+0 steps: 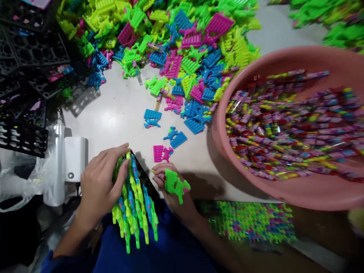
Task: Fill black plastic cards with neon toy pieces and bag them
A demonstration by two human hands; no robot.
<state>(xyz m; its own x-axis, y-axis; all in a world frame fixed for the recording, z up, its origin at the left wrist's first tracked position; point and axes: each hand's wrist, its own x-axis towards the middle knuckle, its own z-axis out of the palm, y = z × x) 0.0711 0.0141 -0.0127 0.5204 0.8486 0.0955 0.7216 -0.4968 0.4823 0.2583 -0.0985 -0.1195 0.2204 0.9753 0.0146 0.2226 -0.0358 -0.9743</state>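
My left hand (104, 174) is closed at the upper end of several rows of green, yellow and blue plastic toys (138, 203). Its thumb and forefinger meet around a yellow toy at the top of the rows. These toys stand packed in a black tray (143, 168), mostly hidden beneath them. Just right of the tray, my right hand (170, 180) grips a bright green plastic toy (174, 184) with a ridged, comb-like part; a small colourful tube end also shows at its fingers. A pink toy (162, 153) of similar shape lies right above that hand.
A large pile of loose toys (170, 57) covers the table's far side. At right stands a pink basin (222, 125) full of wrapped candy tubes (284, 129). Black trays (34, 53) are stacked at left, near a white box (74, 159). A packed toy bundle (253, 222) lies below the basin.
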